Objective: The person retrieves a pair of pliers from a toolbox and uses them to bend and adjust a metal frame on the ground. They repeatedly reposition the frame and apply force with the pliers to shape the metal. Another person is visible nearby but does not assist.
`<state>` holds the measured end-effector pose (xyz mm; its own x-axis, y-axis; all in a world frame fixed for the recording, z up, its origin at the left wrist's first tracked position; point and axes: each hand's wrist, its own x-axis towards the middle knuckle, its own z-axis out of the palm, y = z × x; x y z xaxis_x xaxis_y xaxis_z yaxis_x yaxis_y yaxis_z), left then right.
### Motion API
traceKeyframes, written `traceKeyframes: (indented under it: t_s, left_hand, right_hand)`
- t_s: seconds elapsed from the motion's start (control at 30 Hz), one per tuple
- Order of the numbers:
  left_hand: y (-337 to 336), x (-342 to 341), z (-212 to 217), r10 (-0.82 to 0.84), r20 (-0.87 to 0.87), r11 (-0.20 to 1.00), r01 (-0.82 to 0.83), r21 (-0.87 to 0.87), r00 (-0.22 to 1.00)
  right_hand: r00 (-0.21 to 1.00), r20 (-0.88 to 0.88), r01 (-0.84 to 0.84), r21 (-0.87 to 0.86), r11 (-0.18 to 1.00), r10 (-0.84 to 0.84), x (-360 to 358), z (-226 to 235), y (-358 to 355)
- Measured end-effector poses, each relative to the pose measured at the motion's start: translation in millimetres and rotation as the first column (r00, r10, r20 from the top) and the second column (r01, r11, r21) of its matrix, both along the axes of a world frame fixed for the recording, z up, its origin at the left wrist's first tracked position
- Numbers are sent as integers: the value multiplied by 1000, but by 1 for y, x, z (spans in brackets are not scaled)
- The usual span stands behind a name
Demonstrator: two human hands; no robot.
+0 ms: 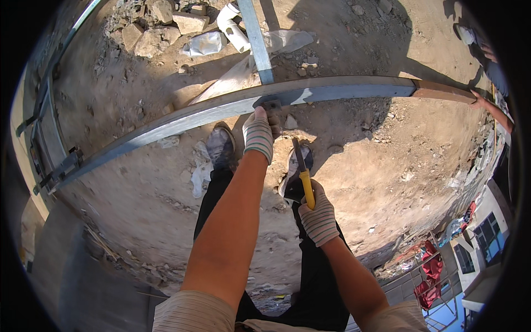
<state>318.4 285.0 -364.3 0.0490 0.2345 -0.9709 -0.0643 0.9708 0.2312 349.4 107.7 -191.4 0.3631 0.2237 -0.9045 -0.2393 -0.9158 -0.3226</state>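
Note:
A long grey metal beam (326, 91) runs across in front of me, with a reddish-brown end section (442, 92) at the right. My left hand (259, 133), in a striped knit glove, is closed at the beam's near side, on a small dark metal plate (271, 105) that lies against the beam. Lower and to the right, my gloved right hand (319, 216) grips a yellow-handled tool (306, 185). Its narrow dark metal shaft points up toward the beam, apart from it. What kind of tool it is, I cannot tell.
Another person's hand (482, 100) touches the brown end at the far right. A second metal bar (255, 41) meets the beam from beyond. Broken stones (157, 39) and a white pipe elbow (232, 27) lie on the dirt. A metal frame (55, 160) stands at left.

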Motion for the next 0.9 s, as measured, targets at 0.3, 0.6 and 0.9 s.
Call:
traceKeyframes:
  t_s: [0.3,0.6,0.9]
  left_hand:
    - [-1,-1,4,-20,18,997,19,71,1000]
    - [-8,8,11,-176,-198,918,234,321,964]
    - [-4,6,28,110,96,992,-115,48,989]
  right_hand:
    - [759,449,-550,57,833,471,69,-64,95]
    - [125,421,-873,-384,302,898,133,-155,277]
    - [-547,199,-778,-481,-405,813,120,-130,306]
